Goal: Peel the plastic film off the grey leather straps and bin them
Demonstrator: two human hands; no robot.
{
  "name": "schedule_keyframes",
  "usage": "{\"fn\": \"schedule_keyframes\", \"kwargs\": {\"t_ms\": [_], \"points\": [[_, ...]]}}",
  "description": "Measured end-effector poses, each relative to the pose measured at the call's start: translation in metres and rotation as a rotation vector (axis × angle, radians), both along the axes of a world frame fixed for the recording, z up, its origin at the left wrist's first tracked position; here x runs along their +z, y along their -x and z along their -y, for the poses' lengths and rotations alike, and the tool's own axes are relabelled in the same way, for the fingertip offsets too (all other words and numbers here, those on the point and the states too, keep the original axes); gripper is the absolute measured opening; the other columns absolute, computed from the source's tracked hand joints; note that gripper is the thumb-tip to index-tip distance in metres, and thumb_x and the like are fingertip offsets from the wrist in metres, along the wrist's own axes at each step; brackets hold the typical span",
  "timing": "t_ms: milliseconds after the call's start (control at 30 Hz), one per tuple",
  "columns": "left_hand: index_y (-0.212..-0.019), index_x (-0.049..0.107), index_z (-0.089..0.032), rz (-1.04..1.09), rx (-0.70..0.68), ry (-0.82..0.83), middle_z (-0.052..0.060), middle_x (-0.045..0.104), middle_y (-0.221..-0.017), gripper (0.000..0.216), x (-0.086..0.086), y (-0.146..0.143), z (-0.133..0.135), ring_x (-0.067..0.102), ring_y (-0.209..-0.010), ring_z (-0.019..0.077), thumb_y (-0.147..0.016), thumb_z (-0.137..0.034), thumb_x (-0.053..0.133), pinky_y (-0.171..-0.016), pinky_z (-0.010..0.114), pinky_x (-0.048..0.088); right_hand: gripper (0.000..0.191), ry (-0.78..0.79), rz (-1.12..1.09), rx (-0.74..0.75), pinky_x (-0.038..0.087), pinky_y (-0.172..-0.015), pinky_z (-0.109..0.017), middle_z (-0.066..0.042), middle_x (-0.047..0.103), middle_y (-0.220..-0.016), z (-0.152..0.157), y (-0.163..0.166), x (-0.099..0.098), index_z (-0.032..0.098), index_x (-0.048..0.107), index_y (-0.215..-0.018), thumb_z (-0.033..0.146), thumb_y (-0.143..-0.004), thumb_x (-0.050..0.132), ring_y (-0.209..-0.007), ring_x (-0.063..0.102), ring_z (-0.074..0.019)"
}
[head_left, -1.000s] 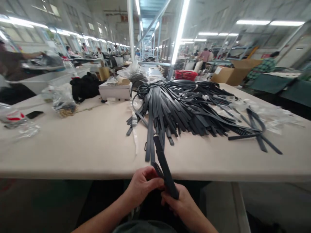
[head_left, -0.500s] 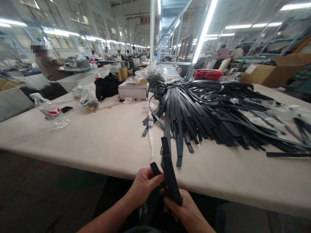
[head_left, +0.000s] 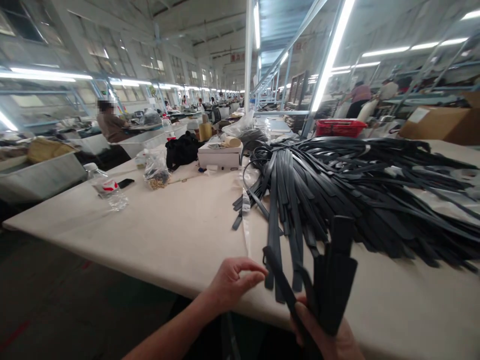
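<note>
My right hand is wrapped round several black straps, their flat ends fanned upward above the table's front edge. One narrower strap of this bunch leans left, with what looks like a small loop near its tip. Just left of that tip, my left hand has thumb and forefinger pinched together. Whatever lies between those fingertips is too small to make out. Behind both hands, a large heap of black straps spreads across the table, several ends hanging toward me.
The pale-covered table carries a plastic bottle, a phone, a clear bag of small brass-coloured parts, a black cloth bundle and a white box. Farther back are a red basket and a cardboard carton. Other people work beyond.
My right hand has moved right with the straps, which now fan apart. My left hand has come away from the short strap end it pinched. The view has turned left.
</note>
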State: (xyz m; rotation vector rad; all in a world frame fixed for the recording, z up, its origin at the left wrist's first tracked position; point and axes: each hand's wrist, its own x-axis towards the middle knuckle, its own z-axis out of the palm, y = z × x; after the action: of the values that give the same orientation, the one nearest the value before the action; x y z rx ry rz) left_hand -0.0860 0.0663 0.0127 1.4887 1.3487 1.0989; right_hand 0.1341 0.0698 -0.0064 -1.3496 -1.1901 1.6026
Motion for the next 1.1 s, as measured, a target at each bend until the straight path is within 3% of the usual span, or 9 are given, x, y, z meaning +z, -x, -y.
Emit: {"fn": "schedule_keyframes", "kwargs": {"t_ms": [133,233,300,367,567,667,767,1100], "points": [[-0.111,0.07,-0.021,-0.64,0.104,-0.227,0.011,0.066,-0.122,0.041,-0.011,0.029,-0.03,0.055,-0.117,0.0293,-0.073,-0.036,0.077,-0.103,0.045,0.038,0.045,0.085,-0.237,-0.124,0.043,-0.046,-0.022,-0.002,0.069,-0.062,-0.017,-0.009,0.008,0.019,0.059,-0.085,0.053,-0.063,0.08,-0.05,0.057,-0.0134],[-0.103,0.071,-0.023,-0.823,0.07,-0.279,0.007,0.069,-0.114,0.024,-0.021,0.039,-0.046,0.059,-0.11,0.0251,-0.08,-0.03,0.072,-0.099,0.043,0.04,0.044,0.161,-0.325,-0.122,0.042,-0.042,-0.021,-0.002,0.069,-0.064,-0.023,-0.011,0.006,0.019,0.058,-0.083,0.049,-0.062,0.082,-0.048,0.055,-0.0121],[-0.091,0.073,-0.024,-0.836,0.05,-0.306,0.003,0.072,-0.101,0.01,-0.023,0.039,-0.049,0.062,-0.099,0.0205,-0.086,-0.026,0.065,-0.095,0.039,0.042,0.043,0.165,-0.302,-0.077,0.039,-0.039,-0.019,-0.004,0.072,-0.071,-0.026,-0.011,0.005,0.018,0.06,-0.083,0.05,-0.064,0.081,-0.048,0.054,-0.0112],[-0.083,0.072,-0.023,-0.84,0.053,-0.35,0.001,0.073,-0.092,0.009,-0.023,0.035,-0.045,0.064,-0.093,0.0186,-0.087,-0.024,0.063,-0.094,0.037,0.041,0.044,0.188,-0.271,-0.02,0.035,-0.037,-0.018,-0.006,0.073,-0.078,-0.029,-0.009,0.005,0.018,0.061,-0.086,0.051,-0.065,0.08,-0.048,0.054,-0.0106],[-0.087,0.068,-0.025,-0.802,0.109,-0.508,-0.003,0.073,-0.084,0.008,-0.017,0.023,0.004,0.065,-0.08,0.0138,-0.089,-0.023,0.06,-0.1,0.038,0.035,0.039,0.245,-0.235,0.139,0.032,-0.034,-0.016,-0.01,0.072,-0.103,-0.046,0.003,0.017,0.017,0.057,-0.086,0.046,-0.069,0.077,-0.046,0.055,-0.0076],[-0.087,0.067,-0.026,-0.788,0.099,-0.53,-0.005,0.072,-0.082,0.008,-0.01,0.021,0.031,0.064,-0.077,0.0125,-0.089,-0.024,0.06,-0.102,0.036,0.034,0.031,0.239,-0.17,0.255,0.038,-0.037,-0.015,-0.005,0.072,-0.082,-0.058,0.018,0.024,0.016,0.06,-0.087,0.041,-0.073,0.073,-0.046,0.056,-0.0076],[-0.086,0.066,-0.025,-0.785,0.102,-0.533,-0.005,0.072,-0.082,0.01,-0.004,0.021,0.051,0.063,-0.076,0.0118,-0.09,-0.021,0.058,-0.102,0.035,0.033,0.024,0.242,-0.079,0.368,0.044,-0.04,-0.018,0.002,0.06,-0.055,-0.069,0.036,0.03,0.015,0.063,-0.082,0.037,-0.075,0.069,-0.043,0.056,-0.0098],[-0.088,0.066,-0.025,-0.823,0.078,-0.598,-0.006,0.07,-0.077,0.012,0.0,0.018,0.095,0.061,-0.074,0.01,-0.091,-0.019,0.056,-0.109,0.033,0.027,0.018,0.236,0.132,0.423,0.041,-0.033,-0.017,0.003,0.057,-0.048,-0.078,0.063,0.043,0.014,0.065,-0.077,0.031,-0.074,0.069,-0.038,0.053,-0.0097]]}}
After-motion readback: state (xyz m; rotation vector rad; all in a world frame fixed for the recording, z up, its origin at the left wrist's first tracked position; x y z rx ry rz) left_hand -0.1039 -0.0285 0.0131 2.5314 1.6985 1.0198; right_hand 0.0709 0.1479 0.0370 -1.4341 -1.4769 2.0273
